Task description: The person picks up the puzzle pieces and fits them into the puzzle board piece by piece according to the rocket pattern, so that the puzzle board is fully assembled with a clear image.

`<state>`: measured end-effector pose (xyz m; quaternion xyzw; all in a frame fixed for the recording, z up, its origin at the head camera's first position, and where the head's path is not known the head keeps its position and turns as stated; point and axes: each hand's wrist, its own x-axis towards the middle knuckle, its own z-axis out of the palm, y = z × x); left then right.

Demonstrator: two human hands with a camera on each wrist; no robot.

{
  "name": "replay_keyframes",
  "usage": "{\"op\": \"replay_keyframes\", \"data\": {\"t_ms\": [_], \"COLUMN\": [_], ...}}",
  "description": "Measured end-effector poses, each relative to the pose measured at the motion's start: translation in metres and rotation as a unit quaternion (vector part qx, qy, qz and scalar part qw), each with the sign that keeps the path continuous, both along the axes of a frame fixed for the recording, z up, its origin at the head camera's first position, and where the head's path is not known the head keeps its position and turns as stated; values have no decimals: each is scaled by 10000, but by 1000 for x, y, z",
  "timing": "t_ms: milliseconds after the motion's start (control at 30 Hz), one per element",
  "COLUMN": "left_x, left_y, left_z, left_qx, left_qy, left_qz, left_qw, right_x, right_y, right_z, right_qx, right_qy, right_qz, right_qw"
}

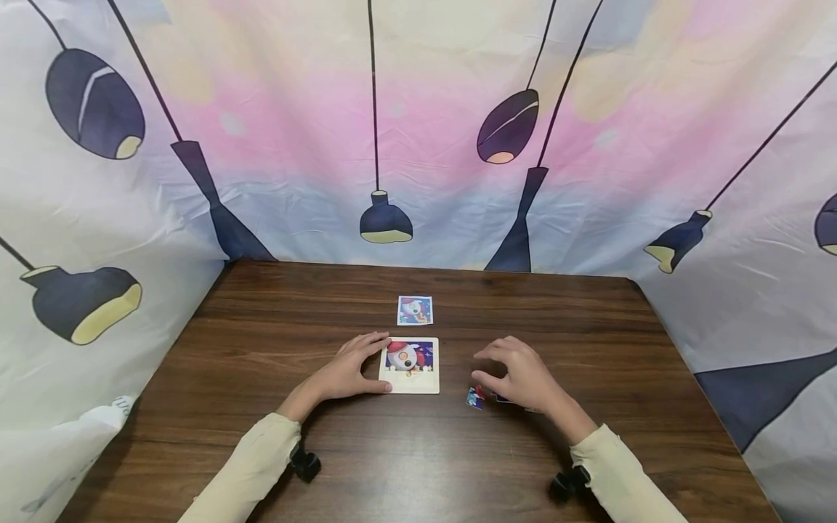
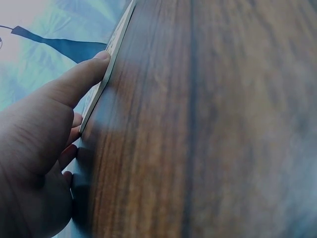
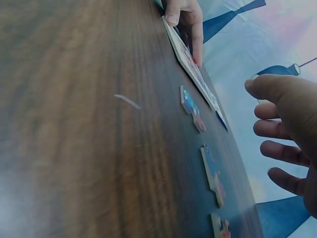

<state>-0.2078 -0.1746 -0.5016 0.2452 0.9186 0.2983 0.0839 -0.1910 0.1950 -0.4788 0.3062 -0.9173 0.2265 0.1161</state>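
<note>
My left hand (image 1: 346, 372) holds a small jigsaw board (image 1: 418, 383) by its left side, thumb at the near corner and fingers at the far one. Pictured on the board is a round white character in a red hat; its lower part is pale and blank. To the right, my right hand (image 1: 519, 374) hovers over loose jigsaw pieces, fingers loosely bent and nothing between them. One piece (image 1: 474, 398) shows below its thumb; others are partly hidden under the hand. The right wrist view shows a near piece (image 3: 190, 108), a middle piece (image 3: 213, 174) and a cut-off piece (image 3: 221, 226) in a row.
A printed picture card (image 1: 415, 310) with a similar design lies just beyond the board. The dark wooden table (image 1: 294, 305) is bordered at the back and sides by a curtain (image 1: 314, 145) printed with hanging lamps.
</note>
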Motion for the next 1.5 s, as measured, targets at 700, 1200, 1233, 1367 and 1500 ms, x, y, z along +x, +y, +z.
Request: {"op": "replay_keyframes", "data": {"t_ms": [700, 1200, 1233, 1367, 1500], "left_x": [1, 1, 1, 1, 0], "left_y": [-1, 0, 0, 0, 0], "left_z": [0, 0, 0, -1, -1], "left_qx": [-9, -4, -2, 9, 14], "left_qy": [-21, -19, -20, -14, 17], "left_qz": [3, 21, 18, -4, -17], "left_qw": [10000, 10000, 10000, 10000, 10000], "right_x": [29, 22, 21, 20, 19], "right_y": [11, 11, 11, 12, 13], "right_z": [-16, -22, -21, -19, -18], "right_qx": [397, 840, 845, 843, 842], "right_qy": [247, 145, 122, 5, -91], "right_qz": [173, 386, 399, 393, 394], "right_qw": [9988, 9956, 9956, 9957, 9956]}}
